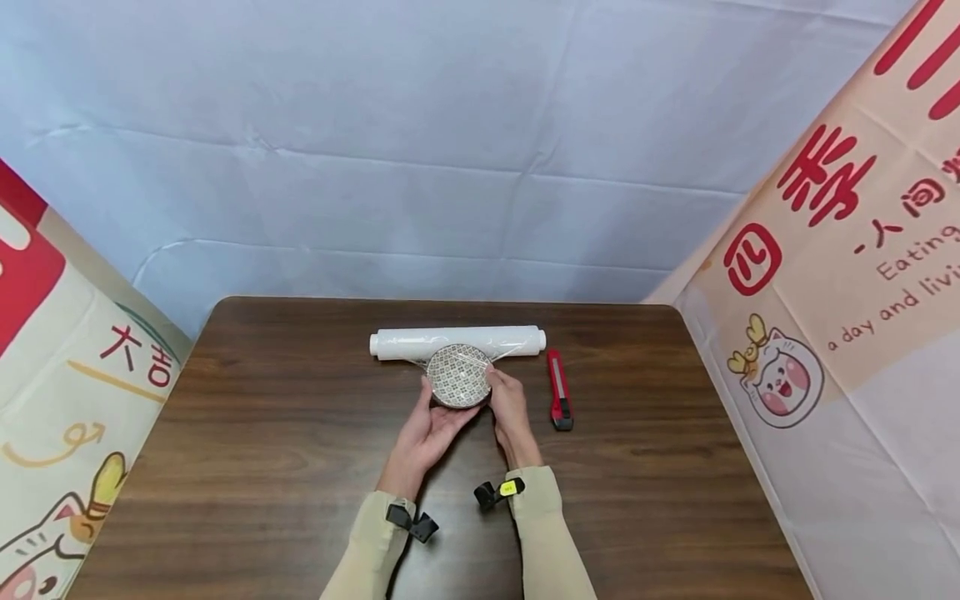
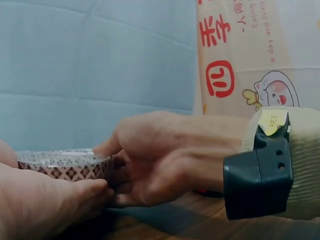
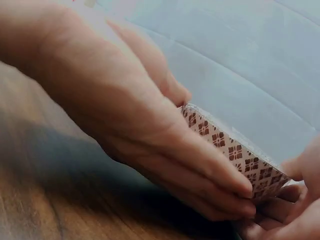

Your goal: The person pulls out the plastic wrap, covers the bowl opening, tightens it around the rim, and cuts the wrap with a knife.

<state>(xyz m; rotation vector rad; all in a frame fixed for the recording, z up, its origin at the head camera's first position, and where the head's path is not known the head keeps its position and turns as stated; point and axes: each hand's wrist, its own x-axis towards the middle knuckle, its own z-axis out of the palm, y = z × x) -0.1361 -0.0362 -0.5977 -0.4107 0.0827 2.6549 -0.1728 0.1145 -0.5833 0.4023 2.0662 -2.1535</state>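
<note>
Both hands hold a small round bowl with a brown-and-white patterned inside and a diamond-like flower pattern on its outer wall. Clear cling film lies over its mouth and shows as a shiny layer along the rim. My left hand supports the bowl from below at the left, thumb at the rim and fingers under the base. At the right side, my right hand grips it with the thumb on the rim and the fingers along the wall. The bowl is held above the table.
A white cling film roll lies crosswise just behind the bowl. To the right of the hands is a red utility knife on the brown wooden table. Cloth backdrops surround the table's back and sides.
</note>
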